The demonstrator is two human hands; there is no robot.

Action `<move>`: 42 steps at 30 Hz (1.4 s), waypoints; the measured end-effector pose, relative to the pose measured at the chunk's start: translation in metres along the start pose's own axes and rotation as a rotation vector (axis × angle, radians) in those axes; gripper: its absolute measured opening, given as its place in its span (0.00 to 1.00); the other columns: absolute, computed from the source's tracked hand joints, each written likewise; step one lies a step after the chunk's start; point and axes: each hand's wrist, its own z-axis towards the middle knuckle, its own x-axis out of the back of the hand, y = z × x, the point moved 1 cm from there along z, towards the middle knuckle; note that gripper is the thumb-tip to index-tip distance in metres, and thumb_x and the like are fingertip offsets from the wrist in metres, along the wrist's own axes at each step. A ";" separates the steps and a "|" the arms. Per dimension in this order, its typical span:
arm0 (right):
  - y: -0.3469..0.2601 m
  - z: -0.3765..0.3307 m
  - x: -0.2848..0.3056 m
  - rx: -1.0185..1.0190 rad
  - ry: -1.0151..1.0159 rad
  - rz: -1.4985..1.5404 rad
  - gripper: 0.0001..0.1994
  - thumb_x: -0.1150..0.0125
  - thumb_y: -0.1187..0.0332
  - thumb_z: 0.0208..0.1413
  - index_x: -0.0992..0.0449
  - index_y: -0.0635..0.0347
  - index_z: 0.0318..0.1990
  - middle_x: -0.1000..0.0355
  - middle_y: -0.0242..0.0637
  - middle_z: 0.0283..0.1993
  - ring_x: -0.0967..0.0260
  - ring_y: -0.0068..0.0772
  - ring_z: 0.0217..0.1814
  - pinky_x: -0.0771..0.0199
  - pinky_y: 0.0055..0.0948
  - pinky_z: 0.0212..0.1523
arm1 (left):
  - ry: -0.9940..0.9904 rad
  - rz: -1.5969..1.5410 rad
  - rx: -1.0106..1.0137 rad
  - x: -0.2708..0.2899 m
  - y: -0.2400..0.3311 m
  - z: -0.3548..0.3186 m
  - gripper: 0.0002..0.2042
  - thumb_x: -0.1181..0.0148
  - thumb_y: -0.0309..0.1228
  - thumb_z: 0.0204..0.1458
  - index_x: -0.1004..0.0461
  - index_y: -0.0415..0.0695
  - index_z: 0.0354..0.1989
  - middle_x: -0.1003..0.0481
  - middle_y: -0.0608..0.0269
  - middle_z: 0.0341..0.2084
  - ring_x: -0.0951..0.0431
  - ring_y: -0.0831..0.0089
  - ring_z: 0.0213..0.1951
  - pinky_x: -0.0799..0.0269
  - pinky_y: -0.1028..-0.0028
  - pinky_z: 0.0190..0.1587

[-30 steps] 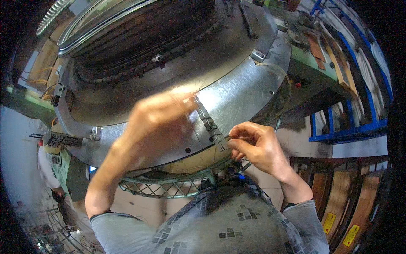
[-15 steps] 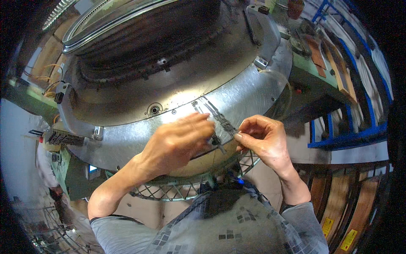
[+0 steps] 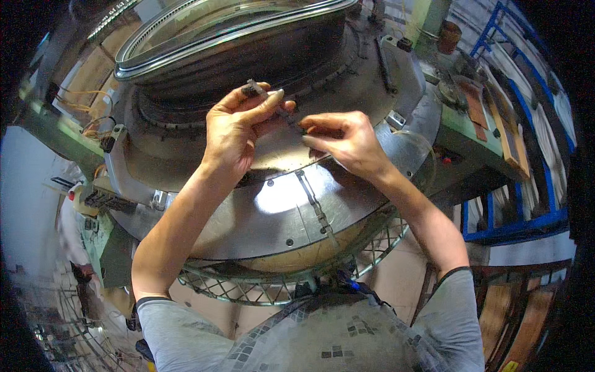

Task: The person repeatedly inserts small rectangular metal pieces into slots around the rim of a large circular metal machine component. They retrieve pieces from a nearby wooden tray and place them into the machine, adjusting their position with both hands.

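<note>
Workshop clutter rings a large circular knitting machine, its bright steel ring plate curving below the hands and a wire mesh guard beneath it. Both hands are raised above the plate, holding one thin dark metal strip between them. Its long axis runs from upper left to lower right. The left hand pinches the upper end between thumb and fingertips; the right hand pinches the lower end, so each hand is closed on its own end and neither is nearer. Straight below, on the plate, lies a narrow radial slot bar, well apart from the strip and running nearly the same way, toward the person. Blue racks stand at right.
</note>
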 end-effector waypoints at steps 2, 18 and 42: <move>0.006 0.022 0.003 0.165 -0.014 -0.137 0.10 0.30 0.72 0.51 0.17 0.66 0.41 0.17 0.45 0.36 0.20 0.26 0.34 0.19 0.29 0.38 | -0.007 0.029 -0.050 0.000 0.000 0.008 0.10 0.31 0.20 0.53 0.23 0.41 0.42 0.17 0.56 0.37 0.14 0.63 0.41 0.15 0.68 0.42; 0.028 0.098 0.009 -0.098 -0.439 0.020 0.11 0.34 0.64 0.61 0.22 0.61 0.29 0.28 0.26 0.21 0.33 0.17 0.20 0.33 0.22 0.21 | -0.033 0.114 0.178 0.033 0.001 0.059 0.10 0.39 0.24 0.58 0.23 0.30 0.46 0.20 0.51 0.43 0.19 0.61 0.47 0.20 0.67 0.54; 0.043 0.091 0.007 0.163 -0.027 -0.325 0.09 0.35 0.68 0.54 0.16 0.62 0.39 0.22 0.55 0.37 0.19 0.51 0.37 0.22 0.40 0.37 | 0.023 1.759 -1.003 0.017 0.001 0.040 0.13 0.42 0.17 0.40 0.20 0.44 0.35 0.18 0.55 0.44 0.17 0.57 0.42 0.18 0.64 0.40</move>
